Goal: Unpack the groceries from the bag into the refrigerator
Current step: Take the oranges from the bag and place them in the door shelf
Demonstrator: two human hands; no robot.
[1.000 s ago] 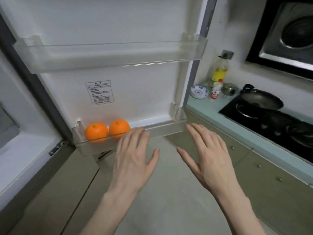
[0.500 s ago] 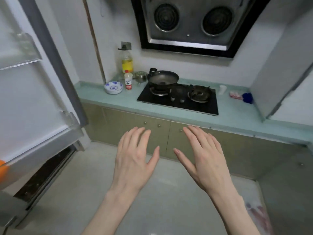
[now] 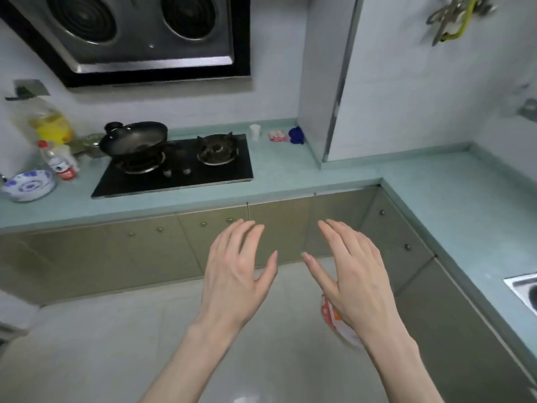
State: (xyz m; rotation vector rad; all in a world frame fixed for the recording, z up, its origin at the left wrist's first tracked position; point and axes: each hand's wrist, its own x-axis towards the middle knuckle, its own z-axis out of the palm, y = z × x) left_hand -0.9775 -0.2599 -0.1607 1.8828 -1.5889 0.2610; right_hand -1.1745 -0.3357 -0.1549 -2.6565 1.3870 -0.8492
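I see left hand point(image 3: 232, 283) spread, empty | right hand point(image 3: 356, 283) same | bag point(image 3: 337, 324) under it, unpacking unfinished

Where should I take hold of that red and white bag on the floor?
Most of the bag is hidden behind the right hand, so no handles or opening show. It lies low on the floor by the corner cabinets. Probably reach down from above with that open hand, and grip its upper edge once it is seen.
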